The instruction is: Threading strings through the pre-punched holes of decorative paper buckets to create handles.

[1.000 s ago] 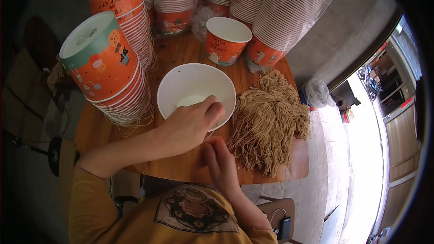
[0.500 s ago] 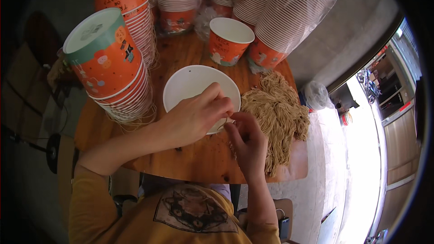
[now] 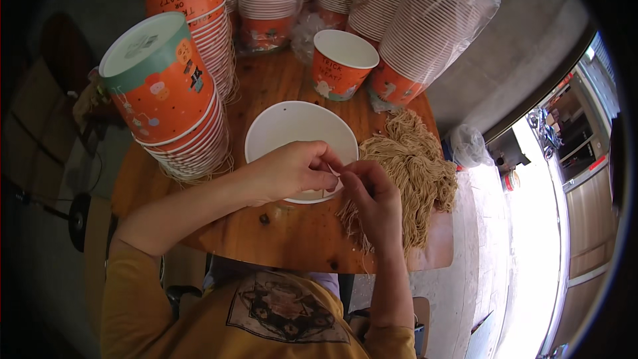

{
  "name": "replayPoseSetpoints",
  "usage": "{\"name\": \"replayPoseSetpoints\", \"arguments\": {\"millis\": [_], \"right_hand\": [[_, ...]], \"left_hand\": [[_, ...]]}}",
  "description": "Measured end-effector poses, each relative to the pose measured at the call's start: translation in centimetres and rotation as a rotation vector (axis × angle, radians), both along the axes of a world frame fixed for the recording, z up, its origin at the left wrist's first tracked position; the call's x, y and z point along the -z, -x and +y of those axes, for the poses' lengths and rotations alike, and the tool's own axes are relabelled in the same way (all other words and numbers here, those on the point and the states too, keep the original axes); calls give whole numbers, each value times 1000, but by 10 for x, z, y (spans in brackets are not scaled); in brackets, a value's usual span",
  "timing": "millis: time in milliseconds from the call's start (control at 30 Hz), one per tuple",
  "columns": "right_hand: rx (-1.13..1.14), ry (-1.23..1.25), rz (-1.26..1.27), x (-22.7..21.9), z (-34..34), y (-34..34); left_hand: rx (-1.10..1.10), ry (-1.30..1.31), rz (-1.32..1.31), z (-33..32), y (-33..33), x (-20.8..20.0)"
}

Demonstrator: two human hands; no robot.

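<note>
A paper bucket with a white inside (image 3: 272,126) stands in front of me, mouth up, with a small dark hole near its far rim. Over its near right rim my left hand (image 3: 289,171) is closed in a pinch, its fingertips on a thin pale string (image 3: 336,174). My right hand (image 3: 377,194) pinches at the same spot, thumb and forefinger meeting the left fingertips. Part of the string and the rim beneath the fingers are hidden. Just right of the bucket lies a heap of tan strings (image 3: 412,179).
At left stand stacks of upside-down orange buckets (image 3: 159,86) with strings hanging from them. One upright orange bucket (image 3: 344,66) is farther back. Plastic-wrapped bucket stacks (image 3: 425,26) line the far side of the wooden table (image 3: 292,233).
Both hands have shifted slightly down, and the left fingers have lowered and stretched forward. A pale bit of string now shows between the fingertips. The whole view has shifted slightly.
</note>
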State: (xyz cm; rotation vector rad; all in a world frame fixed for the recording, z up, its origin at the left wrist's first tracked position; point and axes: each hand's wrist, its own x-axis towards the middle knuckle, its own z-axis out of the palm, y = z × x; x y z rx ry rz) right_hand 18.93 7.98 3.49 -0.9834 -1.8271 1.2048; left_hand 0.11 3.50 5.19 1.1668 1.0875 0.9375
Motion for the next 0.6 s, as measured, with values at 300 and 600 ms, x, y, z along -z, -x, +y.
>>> {"name": "replayPoseSetpoints", "arguments": {"millis": [300, 600], "right_hand": [[-383, -91, -333, -38, 10, -24], [-206, -311, -31, -16, 22, -7]], "left_hand": [[27, -91, 233, 1, -4, 5], [84, -156, 393, 1, -3, -4]]}}
